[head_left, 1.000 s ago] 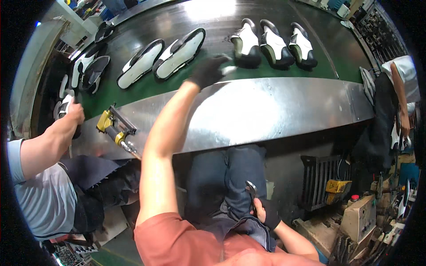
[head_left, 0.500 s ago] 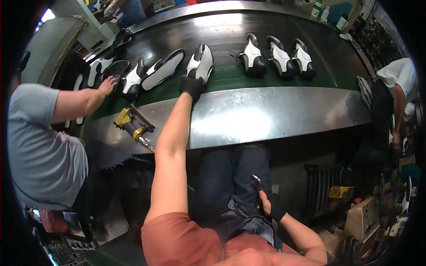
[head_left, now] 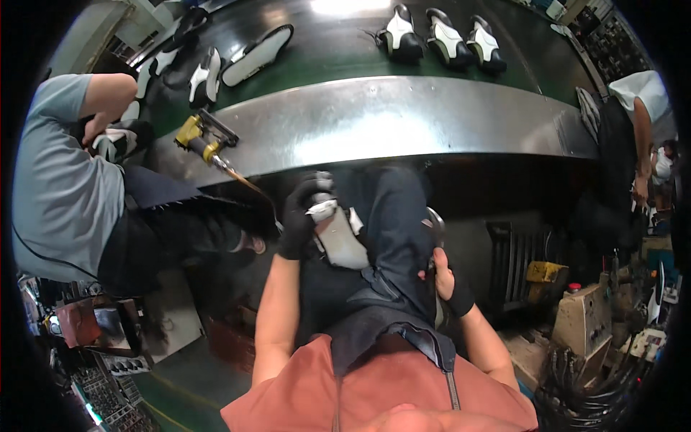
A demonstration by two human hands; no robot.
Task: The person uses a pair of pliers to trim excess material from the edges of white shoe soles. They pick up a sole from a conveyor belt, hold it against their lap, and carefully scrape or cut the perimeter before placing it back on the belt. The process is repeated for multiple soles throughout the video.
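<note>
Over my lap, my gloved left hand [head_left: 304, 219] grips a shoe [head_left: 343, 243] by one end, with its pale sole turned up. The rest of that shoe is hidden by the glove and my dark clothing. My right hand [head_left: 448, 282], in a fingerless dark glove, is closed round a hand tool with a rounded shiny metal head [head_left: 436, 225] beside my right thigh. Its exact kind cannot be made out. The two hands are apart, and the tool does not touch the shoe.
A yellow-and-black pneumatic stapler [head_left: 205, 140] lies on the metal ledge [head_left: 360, 119], its hose hanging off the edge. Several black-and-white shoes [head_left: 403, 36] stand on the green-black conveyor belt [head_left: 324, 54]. A co-worker [head_left: 68, 187] holds a shoe at left; another person [head_left: 633, 137] is at right.
My left hand has drawn the shoe off the belt and down to my lap. My right hand has moved slightly up, still round the tool. The co-worker at left has also picked up a shoe.
</note>
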